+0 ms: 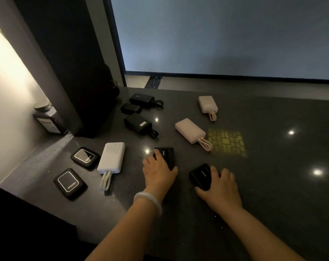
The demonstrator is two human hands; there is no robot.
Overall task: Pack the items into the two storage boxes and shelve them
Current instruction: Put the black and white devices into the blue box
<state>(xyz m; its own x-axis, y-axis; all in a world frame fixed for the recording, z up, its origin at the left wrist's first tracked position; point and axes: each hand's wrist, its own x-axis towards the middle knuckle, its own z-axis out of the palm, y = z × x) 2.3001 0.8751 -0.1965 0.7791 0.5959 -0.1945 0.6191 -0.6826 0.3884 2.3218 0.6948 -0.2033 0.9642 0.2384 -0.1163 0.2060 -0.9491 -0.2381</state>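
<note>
Several power banks lie spread over a dark stone counter (272, 185). My left hand (158, 173) grips a black power bank (167, 154) near the middle, fingers over its left side and thumb at its near end. My right hand (219, 185) holds a second black power bank (200, 176), thumb under its near edge, fingers along its right side. To the left lies a white power bank (111, 157) with a looped cable, and beside it two flat black square ones (84, 157) (69, 183). Two pale pink power banks (190, 130) (208, 104) lie farther back. No storage box is in view.
Three black power banks with cables (142, 98) (130, 108) (138, 123) sit at the back left beside a dark pillar (65, 63). A dark jar (46, 117) stands in the lit corner at the left wall. A yellowish projected pattern (226, 143) marks the counter.
</note>
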